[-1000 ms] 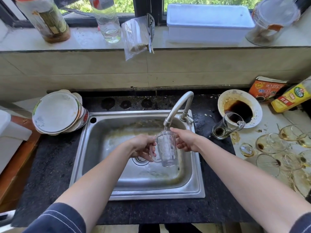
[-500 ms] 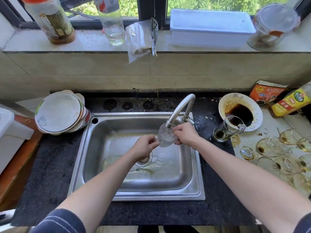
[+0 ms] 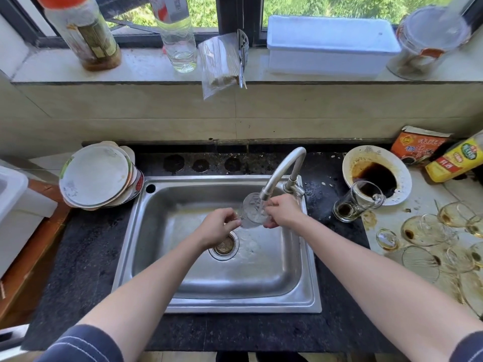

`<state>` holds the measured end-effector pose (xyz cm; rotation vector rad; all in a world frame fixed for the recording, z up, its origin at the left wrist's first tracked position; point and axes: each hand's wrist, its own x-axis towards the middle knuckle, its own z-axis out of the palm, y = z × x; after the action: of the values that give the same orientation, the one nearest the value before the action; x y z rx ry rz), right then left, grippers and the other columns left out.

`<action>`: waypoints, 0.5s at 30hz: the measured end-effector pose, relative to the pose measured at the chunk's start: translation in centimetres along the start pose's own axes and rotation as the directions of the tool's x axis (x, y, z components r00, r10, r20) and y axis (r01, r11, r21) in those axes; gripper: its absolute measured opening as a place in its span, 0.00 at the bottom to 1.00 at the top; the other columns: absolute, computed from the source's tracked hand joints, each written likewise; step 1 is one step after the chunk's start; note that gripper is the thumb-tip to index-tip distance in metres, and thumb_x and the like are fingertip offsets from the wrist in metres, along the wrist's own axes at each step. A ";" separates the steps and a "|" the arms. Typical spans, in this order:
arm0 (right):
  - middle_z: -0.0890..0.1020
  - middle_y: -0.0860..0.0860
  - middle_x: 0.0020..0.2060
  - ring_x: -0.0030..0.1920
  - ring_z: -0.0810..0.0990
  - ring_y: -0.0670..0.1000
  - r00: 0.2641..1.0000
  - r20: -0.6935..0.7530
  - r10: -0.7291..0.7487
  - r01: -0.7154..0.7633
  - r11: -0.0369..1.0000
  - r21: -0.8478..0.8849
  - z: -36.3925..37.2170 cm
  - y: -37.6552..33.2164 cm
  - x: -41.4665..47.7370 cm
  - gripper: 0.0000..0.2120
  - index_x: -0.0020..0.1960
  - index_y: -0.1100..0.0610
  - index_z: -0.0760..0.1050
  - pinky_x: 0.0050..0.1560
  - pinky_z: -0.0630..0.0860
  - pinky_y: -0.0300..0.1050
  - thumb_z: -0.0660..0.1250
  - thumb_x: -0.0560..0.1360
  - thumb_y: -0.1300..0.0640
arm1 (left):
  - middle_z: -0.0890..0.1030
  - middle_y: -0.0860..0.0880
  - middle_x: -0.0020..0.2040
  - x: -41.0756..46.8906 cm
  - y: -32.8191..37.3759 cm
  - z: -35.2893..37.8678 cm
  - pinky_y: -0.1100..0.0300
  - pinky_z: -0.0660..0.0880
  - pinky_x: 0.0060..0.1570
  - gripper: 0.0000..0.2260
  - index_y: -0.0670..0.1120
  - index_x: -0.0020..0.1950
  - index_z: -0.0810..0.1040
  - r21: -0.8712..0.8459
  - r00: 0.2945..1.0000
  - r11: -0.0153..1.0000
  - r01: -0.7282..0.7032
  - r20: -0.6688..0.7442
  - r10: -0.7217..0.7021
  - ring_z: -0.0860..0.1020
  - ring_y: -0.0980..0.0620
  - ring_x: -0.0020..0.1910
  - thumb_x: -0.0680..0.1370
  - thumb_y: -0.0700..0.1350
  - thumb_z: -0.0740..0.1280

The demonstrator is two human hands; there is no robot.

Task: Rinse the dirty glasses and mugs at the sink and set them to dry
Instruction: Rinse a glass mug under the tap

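Just below the spout of the tap (image 3: 283, 171), mid-frame, the glass mug (image 3: 251, 212) is held tilted over the sink (image 3: 217, 307). The left hand (image 3: 220, 227) pinches its handle, and the right hand (image 3: 281, 212) is curled round its other side, hiding part of it. The drain (image 3: 224, 246) lies just beneath. On the bench (image 3: 78, 257) at right stand a stained mug (image 3: 355, 202) and a bowl (image 3: 352, 159) of dark sauce, with smeared stemmed glasses (image 3: 428, 231) lying beyond. Stacked plates (image 3: 96, 175) sit at left. The held mug looks clear and wet, with water running onto it.
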<state>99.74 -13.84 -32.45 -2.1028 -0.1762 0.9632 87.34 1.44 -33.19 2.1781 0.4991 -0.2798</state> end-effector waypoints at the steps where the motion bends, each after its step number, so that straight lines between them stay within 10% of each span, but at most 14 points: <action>1: 0.79 0.57 0.34 0.29 0.81 0.57 1.000 0.018 0.013 -0.013 1.000 -0.004 -0.3 0.0 0.3 0.09 0.43 0.67 0.78 0.45 0.82 0.61 0.61 0.78 0.67 | 0.75 0.48 0.36 -0.2 0.3 0.1 0.63 0.65 0.34 0.07 0.45 0.41 0.75 0.007 1.000 1.000 -0.002 0.022 0.002 0.71 0.51 0.37 0.78 0.44 0.67; 8: 0.74 0.47 0.33 0.34 0.74 0.46 0.967 -0.053 -0.250 0.226 0.934 -0.276 -1.1 -0.6 -1.2 0.16 0.35 0.48 0.67 0.41 0.76 0.54 0.62 0.78 0.63 | 0.76 0.47 0.38 0.2 1.2 0.1 0.57 0.63 0.37 0.06 0.40 0.45 0.75 -0.048 0.997 0.999 0.019 -0.071 -0.023 0.71 0.49 0.39 0.79 0.42 0.64; 12: 0.78 0.49 0.48 0.53 0.74 0.52 0.696 0.089 -0.712 0.551 0.451 -0.702 -2.1 -0.2 -2.6 0.06 0.48 0.55 0.79 0.44 0.76 0.49 0.64 0.73 0.60 | 0.78 0.49 0.39 0.6 1.6 -1.6 0.58 0.67 0.39 0.07 0.40 0.47 0.76 -0.002 0.999 1.000 0.016 -0.038 -0.017 0.72 0.52 0.39 0.80 0.43 0.63; 15: 0.78 0.48 0.59 0.63 0.73 0.51 0.780 0.411 -0.471 0.582 0.306 -0.754 -1.7 0.2 -2.6 0.16 0.59 0.53 0.78 0.57 0.75 0.51 0.63 0.73 0.58 | 0.80 0.44 0.44 0.6 1.8 -2.0 0.56 0.69 0.43 0.06 0.42 0.47 0.76 0.030 1.000 0.999 -0.014 0.011 0.014 0.74 0.48 0.43 0.80 0.43 0.63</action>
<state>99.03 -16.07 -30.41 -2.5252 -1.6495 0.5808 88.75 2.21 -30.92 2.2078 0.4765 -0.2928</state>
